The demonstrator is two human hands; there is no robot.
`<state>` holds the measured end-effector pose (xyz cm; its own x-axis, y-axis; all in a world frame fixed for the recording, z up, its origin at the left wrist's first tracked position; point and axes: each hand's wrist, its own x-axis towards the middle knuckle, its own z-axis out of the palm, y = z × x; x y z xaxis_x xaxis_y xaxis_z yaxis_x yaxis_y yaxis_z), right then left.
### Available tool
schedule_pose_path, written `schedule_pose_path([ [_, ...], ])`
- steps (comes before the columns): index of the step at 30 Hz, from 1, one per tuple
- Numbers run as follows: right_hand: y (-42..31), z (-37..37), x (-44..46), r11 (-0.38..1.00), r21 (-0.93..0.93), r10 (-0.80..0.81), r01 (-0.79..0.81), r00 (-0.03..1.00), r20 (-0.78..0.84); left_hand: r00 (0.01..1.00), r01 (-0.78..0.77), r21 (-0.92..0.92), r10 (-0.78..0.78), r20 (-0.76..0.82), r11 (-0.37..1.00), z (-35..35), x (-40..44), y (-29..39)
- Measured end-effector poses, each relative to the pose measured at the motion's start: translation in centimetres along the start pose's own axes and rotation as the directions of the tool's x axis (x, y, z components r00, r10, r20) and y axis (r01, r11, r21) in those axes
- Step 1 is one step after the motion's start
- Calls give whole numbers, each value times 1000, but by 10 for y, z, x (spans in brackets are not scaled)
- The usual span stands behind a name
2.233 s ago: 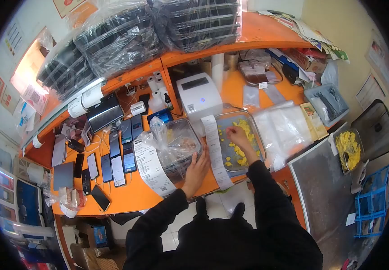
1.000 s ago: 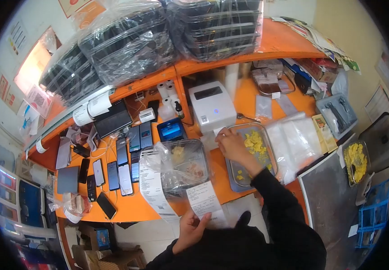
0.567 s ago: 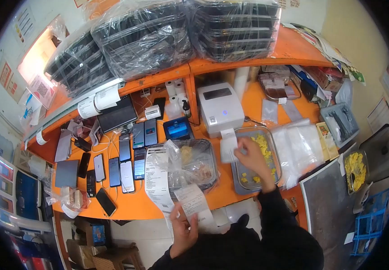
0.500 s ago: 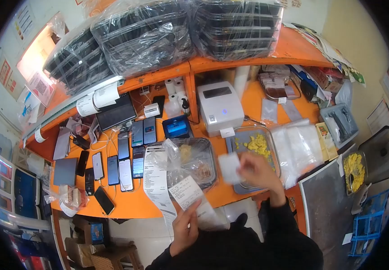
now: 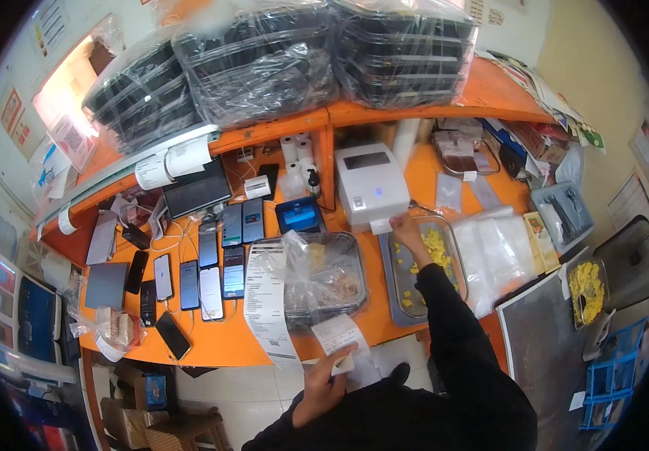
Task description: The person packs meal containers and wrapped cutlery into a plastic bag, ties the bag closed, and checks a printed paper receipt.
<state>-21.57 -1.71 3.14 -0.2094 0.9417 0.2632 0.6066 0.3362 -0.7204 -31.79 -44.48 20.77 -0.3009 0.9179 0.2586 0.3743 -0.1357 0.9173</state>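
Observation:
My left hand point(image 5: 321, 391) is closed on a printed receipt point(image 5: 337, 333), with a small white slip point(image 5: 343, 365) also between its fingers. My right hand point(image 5: 410, 232) reaches over the tray of yellow pieces point(image 5: 436, 244) to the front of the white label printer point(image 5: 372, 184). Its fingertips are pinched at the edge of the white label point(image 5: 380, 226) sticking out of the printer. Beyond my left hand stands a clear plastic bag with a knot, holding a food container point(image 5: 324, 293). Against it leans a long printed receipt point(image 5: 264, 301).
Several phones point(image 5: 188, 282) with charging cables lie on the orange desk point(image 5: 223, 342). Clear plastic bags point(image 5: 493, 252) are stacked on the right, near a grey bin point(image 5: 562, 214). Wrapped black trays point(image 5: 257, 68) stand on the upper shelf. A second container of yellow pieces point(image 5: 587, 292) is at far right.
My right hand has moved up and away from my left hand to the printer's front. The white slip it carried now appears in my left hand. The receipt has shifted right and down.

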Motion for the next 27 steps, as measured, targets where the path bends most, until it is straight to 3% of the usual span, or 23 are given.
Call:
schedule_pose_path([
  [3, 8, 17, 10, 988, -68, 136, -136, 991, 0, 988, -148, 24, 147, 39, 989, -9, 0, -3],
  [5, 8, 23, 15, 957, -91, 272, -274, 962, -34, 999, -46, -8, 46, -1, 999, -13, -2, -2],
  [6, 25, 31, 22, 973, -177, 150, -150, 989, -12, 1000, 8, -26, -8, -16, 1000, -13, -4, -2],
  [7, 54, 44, 35, 966, -259, 30, -24, 999, 18, 991, -47, 40, 52, -122, 998, -11, -4, -3],
  [9, 55, 44, 48, 946, -323, -32, 31, 999, 1, 931, -137, 182, 190, -313, 974, -3, -4, -9],
  [11, -15, 11, 48, 953, -283, 78, -107, 991, -111, 976, -169, 18, 170, -137, 985, -7, -9, -26],
  [12, -53, -13, 50, 954, -277, 111, -111, 994, -19, 984, -172, -64, 169, -49, 983, -11, -10, -32],
  [13, -92, -40, 45, 956, -271, 141, -116, 987, 76, 972, -233, 3, 233, -38, 972, -18, -6, -25],
  [15, -170, -101, 11, 993, -89, -63, 78, 985, 159, 934, -353, 141, 357, -5, 925, -39, 8, -2],
  [16, -210, -130, -14, 979, 187, -120, 75, 963, 242, 933, -333, 175, 351, -78, 926, -48, 8, -2],
  [17, -250, -158, -45, 894, 447, -197, 41, 931, 309, 927, -310, 207, 344, -151, 928, -58, 7, -3],
  [18, -292, -184, -77, 855, 516, -270, 40, 886, 377, 916, -281, 237, 334, -223, 930, -64, 5, -1],
  [19, -316, -201, -105, 775, 629, -347, -61, 791, 503, 908, -219, 102, 241, -342, 970, -69, 8, 9],
  [20, -329, -197, -119, 600, 764, -715, 237, 587, 380, 886, -169, -41, 134, -443, 985, -76, 14, 24],
  [21, -356, -194, -134, 533, 818, -807, 218, 423, 413, 850, -134, -186, 17, -526, 973, -81, 18, 31],
  [24, -387, -150, -179, 513, 714, -855, 477, 355, 377, 768, -164, -282, -57, -638, 945, -77, 9, 27],
  [25, -389, -131, -185, 487, 691, -872, 534, 344, 348, 771, -208, -183, 46, -636, 961, -81, 6, 25],
  [26, -393, -118, -186, 457, 667, -889, 589, 330, 318, 737, -166, -167, 10, -676, 972, -85, 3, 22],
  [27, -399, -111, -181, 435, 715, -900, 547, 264, 346, 698, -125, -153, -23, -715, 980, -89, -1, 17],
])
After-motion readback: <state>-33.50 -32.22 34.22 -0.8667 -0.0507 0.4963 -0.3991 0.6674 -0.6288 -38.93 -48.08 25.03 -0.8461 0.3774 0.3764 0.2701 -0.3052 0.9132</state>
